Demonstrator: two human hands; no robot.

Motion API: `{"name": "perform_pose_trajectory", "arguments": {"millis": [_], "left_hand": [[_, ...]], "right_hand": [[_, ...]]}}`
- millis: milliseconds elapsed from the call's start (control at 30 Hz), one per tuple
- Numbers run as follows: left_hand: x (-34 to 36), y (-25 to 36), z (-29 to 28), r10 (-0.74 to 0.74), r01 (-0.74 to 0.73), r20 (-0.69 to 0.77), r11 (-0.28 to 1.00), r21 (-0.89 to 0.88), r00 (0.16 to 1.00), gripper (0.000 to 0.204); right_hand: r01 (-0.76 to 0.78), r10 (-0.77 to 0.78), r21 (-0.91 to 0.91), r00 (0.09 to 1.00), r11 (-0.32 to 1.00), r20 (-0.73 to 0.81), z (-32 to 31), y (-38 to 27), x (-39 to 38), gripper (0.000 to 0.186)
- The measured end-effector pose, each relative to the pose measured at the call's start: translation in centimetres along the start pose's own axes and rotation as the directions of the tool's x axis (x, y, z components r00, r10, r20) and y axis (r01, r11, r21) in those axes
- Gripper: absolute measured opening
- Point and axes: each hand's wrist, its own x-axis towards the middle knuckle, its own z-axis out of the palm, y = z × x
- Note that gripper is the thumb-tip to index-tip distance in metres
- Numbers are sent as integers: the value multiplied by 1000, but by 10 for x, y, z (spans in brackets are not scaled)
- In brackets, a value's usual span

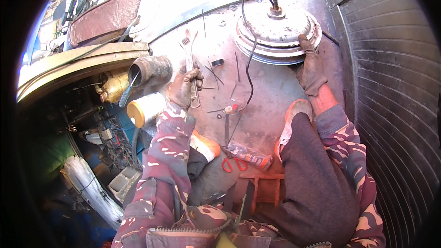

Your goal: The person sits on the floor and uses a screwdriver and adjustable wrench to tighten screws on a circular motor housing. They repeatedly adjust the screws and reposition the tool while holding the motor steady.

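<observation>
My left hand (183, 85), seemingly gloved, is closed around the handle of an adjustable wrench (189, 53), whose jaws point away from me. At the far right, my right hand (312, 71) grips the near right rim of a round silver hub motor (280, 32). Its thumb lies on top of the rim; the other fingers are partly hidden below. The motor lies flat on the floor, with its threaded axle (275, 5) pointing up. From the axle a black cable (254, 41) loops down to a small white and red connector (229, 109).
A black tape roll (217, 62) and thin dark strips lie mid-floor. Nearer are red-handled scissors (227, 165), a plastic packet (250, 157) and a red frame (257, 177). A metal pot (158, 70), screwdriver (125, 97) and thread spool (149, 109) stand left. A ribbed shutter (395, 55) borders the right.
</observation>
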Motion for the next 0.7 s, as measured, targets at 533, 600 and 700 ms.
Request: {"name": "perform_pose_trajectory", "arguments": {"millis": [533, 600, 700], "left_hand": [[31, 109, 152, 264, -461, 448, -13, 887, 854, 34], [39, 111, 154, 268, -464, 463, -64, 884, 845, 34], [43, 118, 157, 271, -497, 507, -111, 861, 818, 34]], "right_hand": [[9, -7, 71, 999, 997, -33, -4, 2, 5, 59], [-12, 15, 52, 998, 999, -55, -4, 1, 3, 59], [12, -10, 71, 1000, 997, -29, -4, 0, 2, 58]]}}
